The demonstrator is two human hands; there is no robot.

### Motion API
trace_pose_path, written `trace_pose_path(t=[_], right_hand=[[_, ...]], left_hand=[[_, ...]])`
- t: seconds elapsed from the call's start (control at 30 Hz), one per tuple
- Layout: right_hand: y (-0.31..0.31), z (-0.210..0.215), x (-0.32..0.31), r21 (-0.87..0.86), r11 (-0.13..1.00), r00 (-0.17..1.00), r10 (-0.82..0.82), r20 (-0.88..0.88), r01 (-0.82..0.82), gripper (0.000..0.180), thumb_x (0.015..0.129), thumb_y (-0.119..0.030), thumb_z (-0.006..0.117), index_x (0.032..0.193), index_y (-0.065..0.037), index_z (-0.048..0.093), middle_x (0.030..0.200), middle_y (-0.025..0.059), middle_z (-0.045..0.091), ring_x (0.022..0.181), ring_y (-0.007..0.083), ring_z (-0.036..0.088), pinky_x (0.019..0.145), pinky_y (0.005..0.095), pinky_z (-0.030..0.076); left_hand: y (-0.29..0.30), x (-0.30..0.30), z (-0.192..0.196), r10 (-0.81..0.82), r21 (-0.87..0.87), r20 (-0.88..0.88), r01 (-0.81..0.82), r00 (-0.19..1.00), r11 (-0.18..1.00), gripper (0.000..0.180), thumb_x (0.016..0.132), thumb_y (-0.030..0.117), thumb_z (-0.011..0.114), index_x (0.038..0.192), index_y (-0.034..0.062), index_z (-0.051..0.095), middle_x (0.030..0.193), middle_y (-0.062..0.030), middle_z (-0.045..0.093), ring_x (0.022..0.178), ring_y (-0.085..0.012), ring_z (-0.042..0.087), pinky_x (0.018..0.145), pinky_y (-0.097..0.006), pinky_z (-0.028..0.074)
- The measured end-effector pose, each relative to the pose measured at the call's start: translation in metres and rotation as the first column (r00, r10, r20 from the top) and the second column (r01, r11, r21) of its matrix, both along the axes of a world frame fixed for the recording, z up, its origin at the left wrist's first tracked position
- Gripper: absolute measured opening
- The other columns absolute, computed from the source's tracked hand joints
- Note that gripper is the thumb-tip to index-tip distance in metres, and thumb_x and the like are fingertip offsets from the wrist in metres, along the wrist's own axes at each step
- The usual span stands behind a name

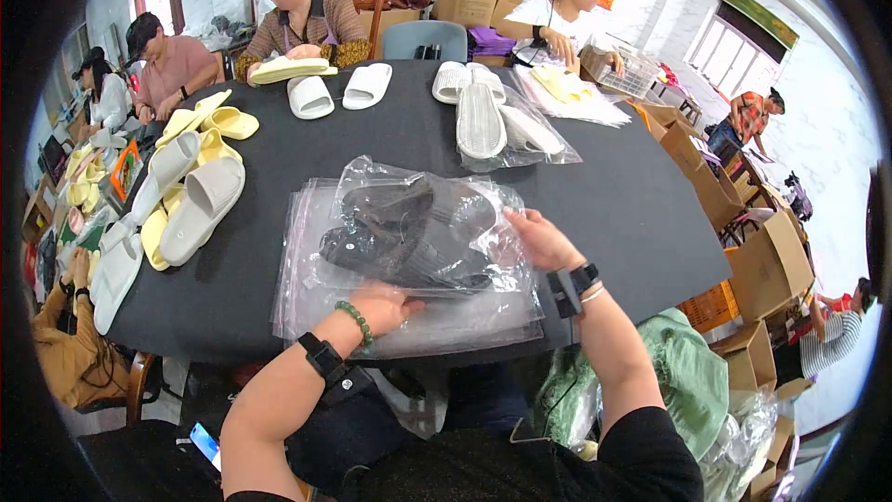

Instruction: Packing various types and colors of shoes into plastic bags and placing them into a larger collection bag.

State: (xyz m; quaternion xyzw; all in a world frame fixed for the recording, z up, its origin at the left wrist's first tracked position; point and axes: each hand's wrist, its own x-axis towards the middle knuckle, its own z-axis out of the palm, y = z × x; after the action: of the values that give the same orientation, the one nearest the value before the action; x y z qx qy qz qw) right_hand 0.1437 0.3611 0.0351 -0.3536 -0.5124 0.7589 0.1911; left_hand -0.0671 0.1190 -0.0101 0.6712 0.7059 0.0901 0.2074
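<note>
A pair of dark grey slippers [409, 232] lies inside a clear plastic bag [372, 177] on a stack of flat clear bags [307, 316], on the black table [632, 195] in front of me. My left hand [386, 307] rests at the near edge of the bagged slippers, fingers pressed against the bag. My right hand [539, 240] grips the right end of the same bag. Both wrists wear black bands; the left also has a green bead bracelet.
Grey and yellow slippers [190, 195] are piled at the table's left. White slippers [311, 95] and bagged white ones [492, 121] lie farther back. Several other people sit around the far side. Cardboard boxes [771, 260] stand at the right.
</note>
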Motion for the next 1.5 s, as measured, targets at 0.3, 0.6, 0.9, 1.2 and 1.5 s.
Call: trace_pose_path(t=[0.3,0.6,0.9,1.2,1.5], right_hand=[[0.016,0.011,-0.023,0.098,0.992,0.992,0.086,-0.091,-0.077,0.046,0.1,-0.033,0.053,0.132,-0.004,0.037,0.127,0.0166,0.055,0.094,0.0244,0.066,0.083,0.0373,0.053],[0.042,-0.025,-0.044,-0.183,0.966,0.981,0.165,-0.107,-0.182,0.055,0.102,-0.047,0.042,0.131,-0.002,0.035,0.108,0.0189,0.063,0.095,0.0326,0.066,0.072,0.044,0.055],[0.059,-0.029,-0.052,-0.086,0.976,0.975,0.206,0.08,-0.199,0.055,0.102,-0.043,0.041,0.129,0.005,0.04,0.105,0.0247,0.064,0.086,0.0336,0.068,0.07,0.0436,0.059],[0.074,-0.014,-0.058,-0.05,0.981,0.961,0.193,0.196,-0.187,0.038,0.101,-0.036,0.044,0.106,0.001,0.055,0.101,0.0187,0.068,0.085,0.0322,0.07,0.075,0.0427,0.059],[0.08,-0.015,-0.065,0.068,0.973,0.961,0.205,0.186,-0.221,0.017,0.095,-0.016,0.057,0.104,-0.002,0.058,0.105,0.0114,0.068,0.085,0.0219,0.069,0.071,0.0338,0.057]], left_hand=[[-0.003,0.005,0.015,0.045,0.109,-0.082,-0.036,0.996,0.993,0.052,0.096,0.051,0.045,0.108,0.0043,0.066,0.096,-0.0202,0.069,0.093,-0.0392,0.064,0.081,-0.048,0.05],[-0.023,-0.011,0.018,-0.005,0.168,-0.182,0.036,0.983,0.985,0.049,0.09,0.047,0.058,0.107,0.001,0.065,0.086,-0.0229,0.067,0.089,-0.042,0.064,0.083,-0.049,0.05],[-0.042,0.064,0.107,-0.123,0.023,-0.2,0.13,0.972,0.991,0.032,0.087,0.033,0.066,0.1,0.0044,0.065,0.093,-0.0122,0.065,0.086,-0.0325,0.064,0.073,-0.042,0.052],[0.039,0.078,0.042,-0.161,0.516,-0.475,0.422,0.865,0.746,0.035,0.081,0.026,0.066,0.106,0.0031,0.062,0.091,-0.0064,0.059,0.086,-0.0211,0.055,0.073,-0.032,0.043],[0.028,0.077,0.028,-0.233,0.534,-0.548,0.551,0.803,0.642,0.018,0.076,0.014,0.057,0.091,0.0046,0.061,0.078,-0.0025,0.055,0.074,-0.0186,0.054,0.064,-0.03,0.041]])
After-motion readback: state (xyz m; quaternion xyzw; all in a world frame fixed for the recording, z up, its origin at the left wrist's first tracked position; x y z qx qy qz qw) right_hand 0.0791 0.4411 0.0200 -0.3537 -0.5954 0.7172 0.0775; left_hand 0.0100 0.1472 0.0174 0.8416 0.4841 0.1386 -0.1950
